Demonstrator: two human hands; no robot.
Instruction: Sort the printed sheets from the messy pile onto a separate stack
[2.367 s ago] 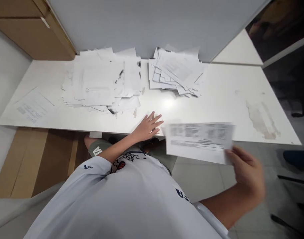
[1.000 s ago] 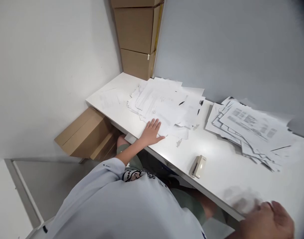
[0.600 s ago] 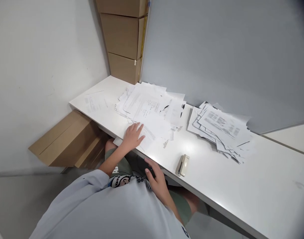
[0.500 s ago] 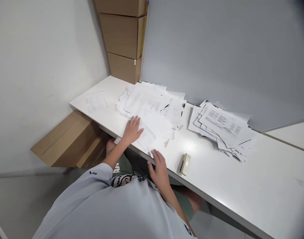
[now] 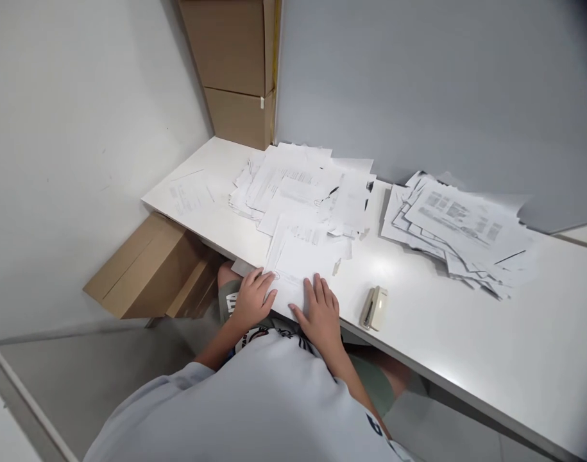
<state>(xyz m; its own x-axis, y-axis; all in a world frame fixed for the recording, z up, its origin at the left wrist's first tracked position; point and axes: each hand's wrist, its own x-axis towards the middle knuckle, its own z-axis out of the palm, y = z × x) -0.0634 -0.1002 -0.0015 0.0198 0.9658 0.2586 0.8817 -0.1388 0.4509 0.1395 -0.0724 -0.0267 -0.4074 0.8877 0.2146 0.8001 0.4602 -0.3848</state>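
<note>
**White wall:** The white wall [image 5: 81,128] stands far to the left of both hands, at the end of the table.

**Flat cardboard:** A flat cardboard box [image 5: 151,276] leans under the table, down and to the left of the left hand.

**Loose page:** One printed page [image 5: 190,199] lies alone on the white table [image 5: 466,327], up and to the left of the left hand.

**Box stack:** Brown cardboard boxes [image 5: 230,64] stand in the corner, past the far edge of the table, well beyond the hands.

**Left hand:** The left hand [image 5: 252,298] is open and lies flat, fingers pointing at the papers. Its fingertips touch the left edge of the sheet. It is not pinching anything.

**Sheet:** The printed sheet [image 5: 303,263] lies on the table between the hands, at the near edge.

**Right hand:** The right hand [image 5: 319,311] is open too, with its fingers spread flat on the sheet's near edge. It is not gripping.

**Big pile:** A messy paper pile [image 5: 293,186] sits just past the sheet, and the sheet's far end touches it.

**Stapler:** A cream stapler [image 5: 374,308] sits just right of the right hand.

**Right pile:** A second paper pile [image 5: 457,224] lies farther right, well apart from both hands.

**In the way:** The person's pale shirt [image 5: 226,417] covers the bottom of the view and hides the lap.
</note>
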